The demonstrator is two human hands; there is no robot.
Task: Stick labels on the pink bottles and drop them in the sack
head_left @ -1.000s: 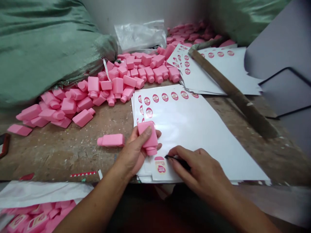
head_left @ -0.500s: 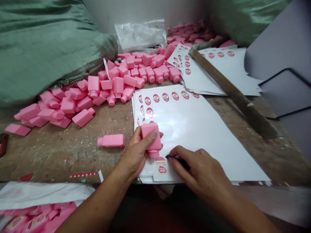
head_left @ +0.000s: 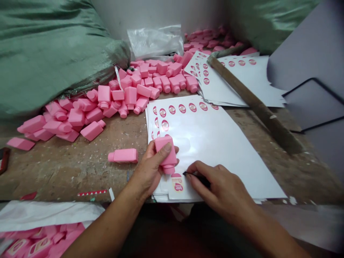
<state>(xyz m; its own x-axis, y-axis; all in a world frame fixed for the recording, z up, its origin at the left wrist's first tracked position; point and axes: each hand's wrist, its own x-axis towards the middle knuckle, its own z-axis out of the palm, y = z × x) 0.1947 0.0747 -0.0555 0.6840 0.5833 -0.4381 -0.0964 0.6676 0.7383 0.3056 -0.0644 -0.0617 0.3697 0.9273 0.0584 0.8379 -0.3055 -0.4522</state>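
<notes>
My left hand (head_left: 149, 168) grips a pink plastic bottle (head_left: 166, 154), its neck pointing toward me, above a stack of white label sheets (head_left: 215, 143). My right hand (head_left: 219, 190) rests on that stack, pinching a thin black tool (head_left: 192, 175) whose tip touches the sheet. The tip sits next to a pink oval "BABY" label (head_left: 177, 183), which is partly lifted or separated from the sheet. Another pink bottle (head_left: 123, 156) lies on the wooden bench (head_left: 67, 172), left of my left hand. Several round labels line the top sheet's edges.
A large heap of pink bottles (head_left: 126, 93) covers the bench's back, beside a green woven sack (head_left: 45, 53). A second label stack (head_left: 242, 80) lies back right under a wooden stick (head_left: 255, 104). A white bag (head_left: 45, 215) sits front left above labelled bottles (head_left: 34, 243).
My left hand has tilted the bottle back to the left from its more upright pose. My right hand and the black tool stay nearly still. The view has shifted slightly.
</notes>
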